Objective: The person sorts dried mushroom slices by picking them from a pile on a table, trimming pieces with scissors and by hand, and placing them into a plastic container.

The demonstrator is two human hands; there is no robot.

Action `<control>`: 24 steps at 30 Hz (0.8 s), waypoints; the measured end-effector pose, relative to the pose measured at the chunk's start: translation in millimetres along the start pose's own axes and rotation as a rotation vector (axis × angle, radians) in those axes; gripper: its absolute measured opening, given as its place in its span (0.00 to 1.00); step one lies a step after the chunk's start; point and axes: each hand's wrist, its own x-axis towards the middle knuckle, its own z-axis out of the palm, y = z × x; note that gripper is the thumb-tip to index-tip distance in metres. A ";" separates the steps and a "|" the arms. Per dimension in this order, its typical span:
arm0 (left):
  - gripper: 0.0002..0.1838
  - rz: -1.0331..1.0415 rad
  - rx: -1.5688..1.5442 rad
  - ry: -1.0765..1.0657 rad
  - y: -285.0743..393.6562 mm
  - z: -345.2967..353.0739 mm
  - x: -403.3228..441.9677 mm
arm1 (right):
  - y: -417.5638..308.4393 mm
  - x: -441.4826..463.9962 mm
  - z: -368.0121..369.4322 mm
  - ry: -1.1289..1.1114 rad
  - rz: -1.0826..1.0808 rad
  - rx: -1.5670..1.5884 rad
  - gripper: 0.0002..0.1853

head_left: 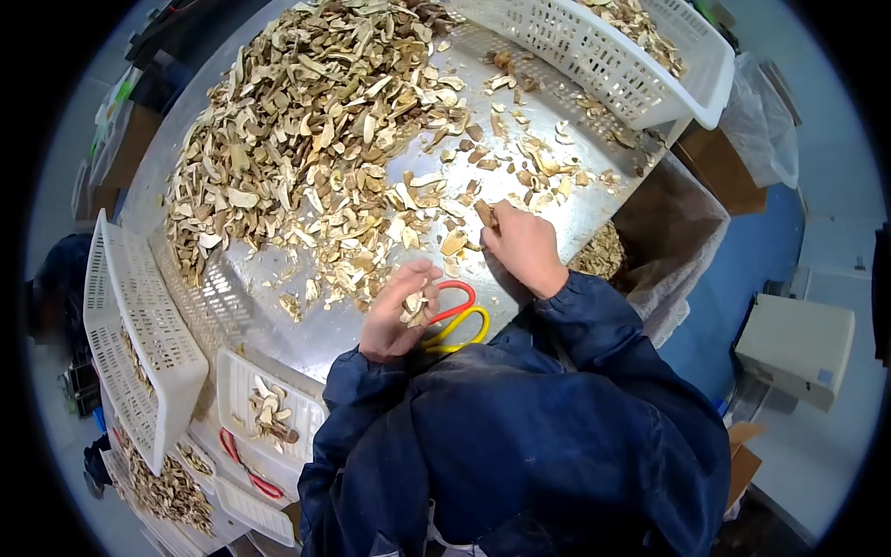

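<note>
On the metal table [501, 290] lies a large heap of dried mushroom slices [306, 130], with loose slices scattered towards my hands. My left hand [401, 311] is turned palm up, its fingers curled around a few pale slices [414, 304]. To its right, my right hand [524, 243] pinches a brown slice [486, 213] between thumb and finger, just above the table. Scissors with one red and one yellow handle [457, 317] lie beside my left hand, near my body; their blades are hidden.
A white basket [594, 56] with slices stands at the upper right, another basket [148, 343] at the left. Below it are a small tray [316, 395] with slices and red-handled scissors [264, 485]. A lined box [687, 218] holding slices stands right of the table.
</note>
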 end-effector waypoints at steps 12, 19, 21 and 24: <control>0.17 0.163 0.304 -0.221 -2.3 15.2 8.6 | -10.6 -17.2 -26.2 -0.831 0.100 1.275 0.17; 0.07 0.257 0.473 -0.015 -9.5 14.1 5.1 | -32.7 -30.4 -22.6 -0.494 -0.115 0.969 0.16; 0.05 0.242 0.473 -0.021 -13.4 14.7 5.0 | -36.2 -32.5 -10.4 -0.375 -0.189 0.924 0.14; 0.05 0.133 0.412 -0.048 -12.2 5.8 3.0 | -36.3 -33.4 -10.4 -0.396 -0.243 0.879 0.14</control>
